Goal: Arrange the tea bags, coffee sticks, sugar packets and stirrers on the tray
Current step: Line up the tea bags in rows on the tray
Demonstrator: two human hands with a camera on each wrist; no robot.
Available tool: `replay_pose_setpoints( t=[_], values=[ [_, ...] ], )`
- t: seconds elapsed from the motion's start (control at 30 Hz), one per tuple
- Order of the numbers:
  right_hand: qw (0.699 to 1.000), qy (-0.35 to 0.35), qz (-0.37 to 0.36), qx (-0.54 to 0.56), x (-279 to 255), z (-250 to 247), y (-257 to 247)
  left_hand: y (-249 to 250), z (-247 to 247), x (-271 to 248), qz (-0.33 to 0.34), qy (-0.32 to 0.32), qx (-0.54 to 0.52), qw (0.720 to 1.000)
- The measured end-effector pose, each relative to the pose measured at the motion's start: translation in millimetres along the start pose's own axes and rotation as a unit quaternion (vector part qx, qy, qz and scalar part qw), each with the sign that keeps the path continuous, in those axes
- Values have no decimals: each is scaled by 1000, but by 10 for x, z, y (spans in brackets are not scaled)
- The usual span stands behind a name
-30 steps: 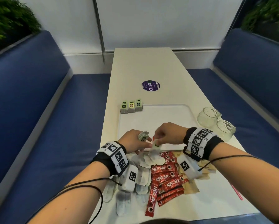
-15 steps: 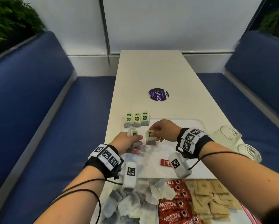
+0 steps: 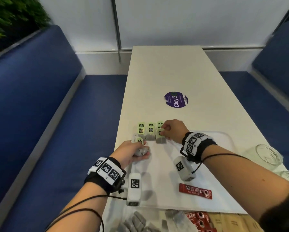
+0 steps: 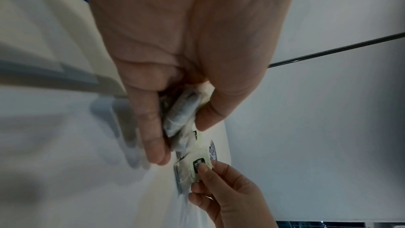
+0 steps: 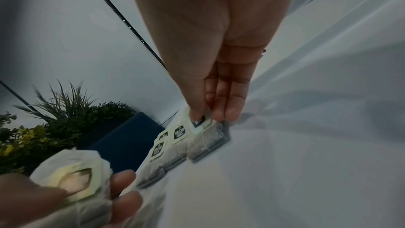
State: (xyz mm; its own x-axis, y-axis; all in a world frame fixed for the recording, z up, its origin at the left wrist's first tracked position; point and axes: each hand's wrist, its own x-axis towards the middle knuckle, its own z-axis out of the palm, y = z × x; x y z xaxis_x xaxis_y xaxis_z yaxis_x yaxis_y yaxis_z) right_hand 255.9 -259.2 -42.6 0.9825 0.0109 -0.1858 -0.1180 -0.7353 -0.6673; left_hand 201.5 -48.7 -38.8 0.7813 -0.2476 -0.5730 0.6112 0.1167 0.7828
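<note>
Several tea bags (image 3: 150,131) with green tags lie in rows at the far left corner of the white tray (image 3: 160,173). My right hand (image 3: 163,131) pinches the green tag (image 5: 199,120) of one more tea bag (image 3: 161,140), whose pouch rests on the tray at the right end of the near row. My left hand (image 3: 140,148) hovers just left of it and grips a bunch of tea bags (image 4: 181,115) between thumb and fingers. One green tag (image 5: 74,176) sticks out of that bunch.
A red Nescafe stick (image 3: 195,193) lies alone on the tray's near part. Loose tea bags (image 3: 137,223), coffee sticks (image 3: 199,221) and brown sugar packets (image 3: 232,221) are piled at the table's near edge. Two glass jars (image 3: 267,154) stand right of the tray. Blue benches flank the table.
Both hands have moved from the near pile out to the tray's far left corner. The right hand has lowered its tea bag beside the row; the left still grips its bunch.
</note>
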Motion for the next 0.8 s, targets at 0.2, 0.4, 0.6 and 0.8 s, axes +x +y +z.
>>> replay_pose_setpoints(
  t=[0.2,0.4,0.6,0.8],
  values=[
    [1000,22,-6,3,43,28,16,-1,-20,22,28,0,27,999],
    [993,33,-55,102,-100,23,-120,12,14,-10,34,-2,90,995],
    [984,-94,-91,124,-253,57,-304,45,100,-52,43,-12,134,990],
    [982,-112,-96,121,-291,61,-343,76,105,-97,53,-22,136,989]
  ],
)
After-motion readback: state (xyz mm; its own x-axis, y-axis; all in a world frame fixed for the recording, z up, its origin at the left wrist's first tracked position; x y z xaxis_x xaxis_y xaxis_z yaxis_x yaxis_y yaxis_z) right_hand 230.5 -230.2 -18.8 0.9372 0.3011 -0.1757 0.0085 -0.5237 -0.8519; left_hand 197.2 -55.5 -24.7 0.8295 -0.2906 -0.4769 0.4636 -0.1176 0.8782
